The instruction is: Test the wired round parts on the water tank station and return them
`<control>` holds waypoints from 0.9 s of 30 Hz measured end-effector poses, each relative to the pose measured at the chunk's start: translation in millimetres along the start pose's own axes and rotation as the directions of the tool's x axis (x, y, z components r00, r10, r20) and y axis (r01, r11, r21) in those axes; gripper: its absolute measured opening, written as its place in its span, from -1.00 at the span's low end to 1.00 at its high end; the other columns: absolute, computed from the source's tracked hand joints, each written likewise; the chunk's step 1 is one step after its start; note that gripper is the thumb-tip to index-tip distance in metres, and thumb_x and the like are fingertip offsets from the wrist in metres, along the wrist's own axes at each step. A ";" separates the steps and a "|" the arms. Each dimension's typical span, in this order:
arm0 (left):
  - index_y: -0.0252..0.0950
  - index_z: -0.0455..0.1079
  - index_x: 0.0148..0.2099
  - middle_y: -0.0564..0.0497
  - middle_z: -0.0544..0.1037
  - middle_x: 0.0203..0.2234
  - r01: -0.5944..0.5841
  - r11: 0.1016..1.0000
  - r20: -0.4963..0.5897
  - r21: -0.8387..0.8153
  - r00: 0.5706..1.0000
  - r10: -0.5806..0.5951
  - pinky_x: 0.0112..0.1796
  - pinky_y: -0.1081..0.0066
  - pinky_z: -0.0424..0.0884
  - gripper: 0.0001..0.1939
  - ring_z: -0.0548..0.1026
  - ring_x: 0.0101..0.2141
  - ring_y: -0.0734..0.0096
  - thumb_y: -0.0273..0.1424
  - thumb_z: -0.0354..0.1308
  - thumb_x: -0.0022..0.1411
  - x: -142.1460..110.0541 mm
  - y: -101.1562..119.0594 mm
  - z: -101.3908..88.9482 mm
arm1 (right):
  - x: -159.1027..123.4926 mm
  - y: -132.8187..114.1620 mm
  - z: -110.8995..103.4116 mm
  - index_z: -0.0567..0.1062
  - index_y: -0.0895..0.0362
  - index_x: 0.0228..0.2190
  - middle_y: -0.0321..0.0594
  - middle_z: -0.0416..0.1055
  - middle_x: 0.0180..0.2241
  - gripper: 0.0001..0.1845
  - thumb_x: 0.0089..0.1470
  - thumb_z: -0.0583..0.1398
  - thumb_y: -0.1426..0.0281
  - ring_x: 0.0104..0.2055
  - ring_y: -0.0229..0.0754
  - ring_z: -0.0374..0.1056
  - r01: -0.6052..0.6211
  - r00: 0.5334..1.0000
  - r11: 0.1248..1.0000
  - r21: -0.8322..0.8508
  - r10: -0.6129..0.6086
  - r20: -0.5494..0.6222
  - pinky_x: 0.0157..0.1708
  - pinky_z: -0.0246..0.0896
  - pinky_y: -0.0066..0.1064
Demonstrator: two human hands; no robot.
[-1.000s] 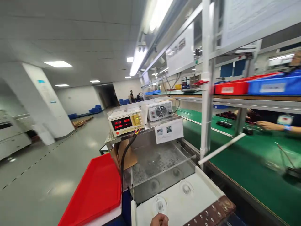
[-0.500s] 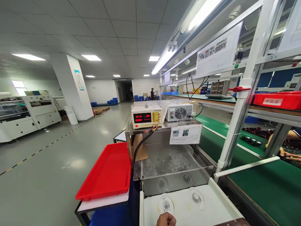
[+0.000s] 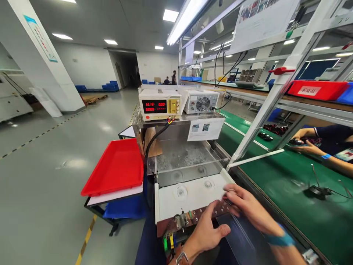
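My left hand (image 3: 206, 231) lies with fingers stretched out on a brown perforated strip (image 3: 193, 217) at the near edge of a white tray (image 3: 168, 204). My right hand (image 3: 246, 208), slightly blurred, rests its spread fingers on the strip's right end beside the tray. Neither hand holds anything. Two clear round discs (image 3: 180, 192) lie on the white tray. Small coloured terminals (image 3: 168, 241) sit under the strip near my left wrist.
Behind the tray is a clear-walled metal tank (image 3: 187, 162), topped by a power supply (image 3: 159, 105) with red digits and a fan unit (image 3: 202, 102). A red tray (image 3: 116, 167) sits left. A green conveyor (image 3: 289, 184) runs right, where another person's hands (image 3: 305, 145) work.
The view has tilted down and nearer. Both my hands have come into sight on the brown strip; before, only a knuckle showed at the bottom edge.
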State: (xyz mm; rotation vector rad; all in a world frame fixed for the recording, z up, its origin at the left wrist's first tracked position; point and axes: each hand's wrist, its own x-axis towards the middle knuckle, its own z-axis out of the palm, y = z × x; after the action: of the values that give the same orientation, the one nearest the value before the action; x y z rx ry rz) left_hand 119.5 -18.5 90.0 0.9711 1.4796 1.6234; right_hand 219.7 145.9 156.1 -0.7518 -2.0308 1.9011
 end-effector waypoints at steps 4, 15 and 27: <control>-0.34 0.32 0.09 -0.25 0.51 -0.06 -0.029 0.976 0.061 -0.215 0.997 0.043 0.04 0.17 0.29 -0.32 0.45 -0.02 0.09 -0.01 0.29 0.05 -10.2 -10.4 14.7 | 68.5 2.3 84.9 0.34 0.11 -0.35 -0.25 0.47 -0.43 -0.53 -0.08 0.31 0.01 -0.63 -0.33 0.26 -0.015 0.984 0.996 0.085 -0.001 0.176 -0.66 0.12 -0.52; -0.28 0.28 -0.32 0.14 0.37 -0.72 0.235 0.834 -0.005 -0.500 0.962 -0.274 -0.41 0.41 0.25 -0.39 0.45 -0.58 0.39 0.23 0.12 0.03 -48.9 -81.9 -17.5 | 186.2 119.8 164.8 0.29 0.12 -0.64 -0.38 0.25 -0.77 -0.67 -0.04 0.29 0.29 -0.73 -0.32 0.24 -0.262 0.963 0.888 -0.379 0.263 -0.050 -0.71 0.11 -0.56; -0.28 0.26 -0.34 0.17 0.33 -0.77 0.166 0.849 -0.047 -0.502 0.975 -0.219 -0.45 0.45 0.21 -0.42 0.41 -0.63 0.44 0.20 0.10 0.09 -43.6 -79.8 -23.5 | 188.1 151.7 164.7 0.43 0.16 -0.28 -0.24 0.46 -0.44 -0.75 0.01 0.02 0.45 -0.58 -0.24 0.37 -0.219 0.970 0.975 -0.040 0.222 0.102 -0.51 0.33 -0.41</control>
State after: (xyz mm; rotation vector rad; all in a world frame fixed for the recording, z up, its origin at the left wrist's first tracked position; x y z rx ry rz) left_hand 120.1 -61.6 6.6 0.4383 1.0903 1.7959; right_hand 6.6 107.8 -40.5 -0.9382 -2.1188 2.0753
